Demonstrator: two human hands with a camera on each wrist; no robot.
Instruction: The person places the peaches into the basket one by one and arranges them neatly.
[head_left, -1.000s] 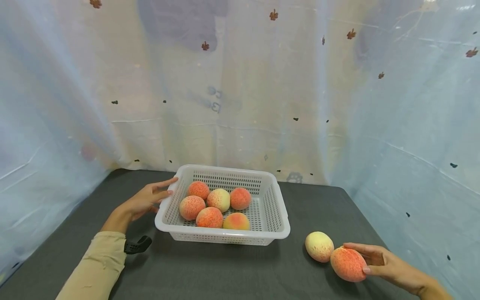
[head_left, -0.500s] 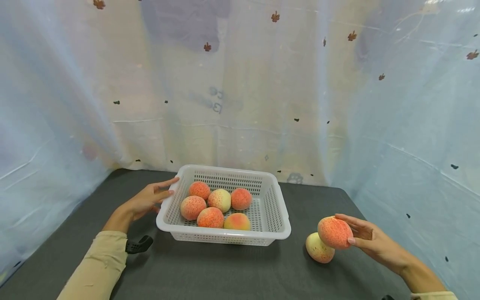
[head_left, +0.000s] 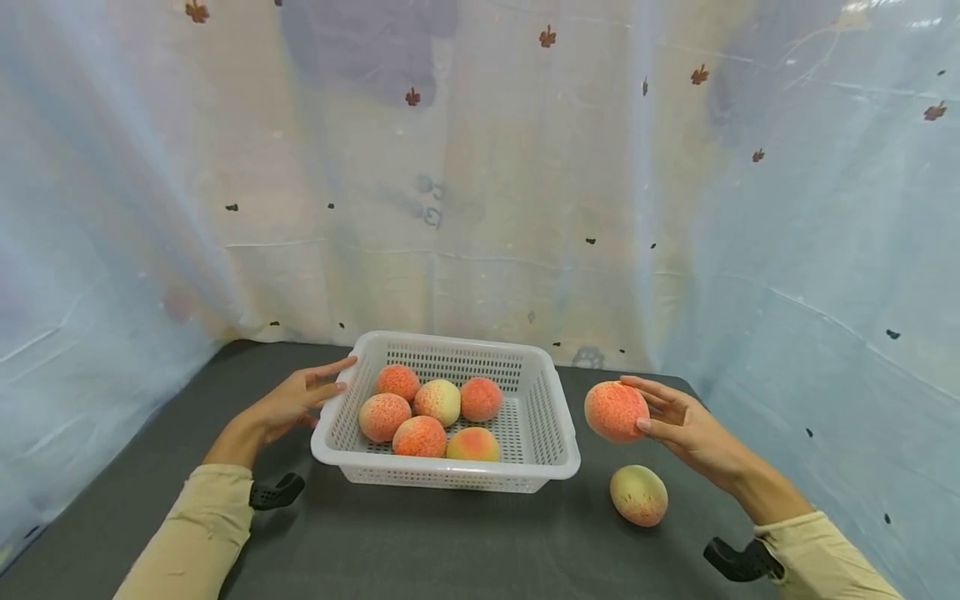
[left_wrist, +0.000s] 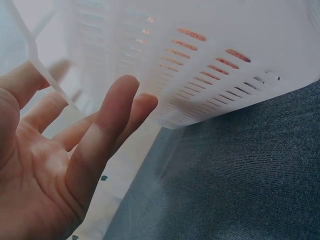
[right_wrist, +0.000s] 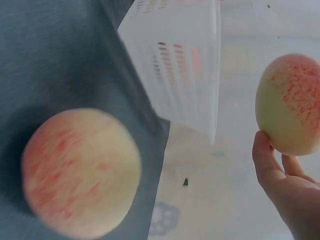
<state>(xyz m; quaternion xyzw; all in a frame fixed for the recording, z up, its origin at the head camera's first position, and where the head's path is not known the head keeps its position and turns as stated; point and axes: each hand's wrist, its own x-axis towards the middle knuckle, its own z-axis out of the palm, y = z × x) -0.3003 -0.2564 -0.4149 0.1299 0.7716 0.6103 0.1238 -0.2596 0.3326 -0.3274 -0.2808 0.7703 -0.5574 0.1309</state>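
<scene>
In the head view my right hand (head_left: 686, 429) holds a red-orange peach (head_left: 617, 412) above the table, right of the basket, between thumb and fingers. A paler yellow peach (head_left: 639, 495) lies on the table below it; the right wrist view shows this peach (right_wrist: 82, 172) close up. The white perforated plastic basket (head_left: 459, 479) contains several peaches, including a red one (head_left: 482, 398) and a yellow-orange one (head_left: 473, 444). My left hand (head_left: 288, 404) touches the basket's left rim with extended fingers. In the left wrist view its fingers (left_wrist: 112, 107) stay beside the outer wall.
A dark grey cloth-covered table (head_left: 420, 550) carries the basket and the loose peach. Behind and at both sides hangs a pale patterned curtain (head_left: 487, 208). Black wrist straps (head_left: 276, 492) show at both sleeves.
My right hand has lifted the red-orange peach from the table and carried it up and left, toward the basket. The yellow peach, the basket and my left hand have stayed put.
</scene>
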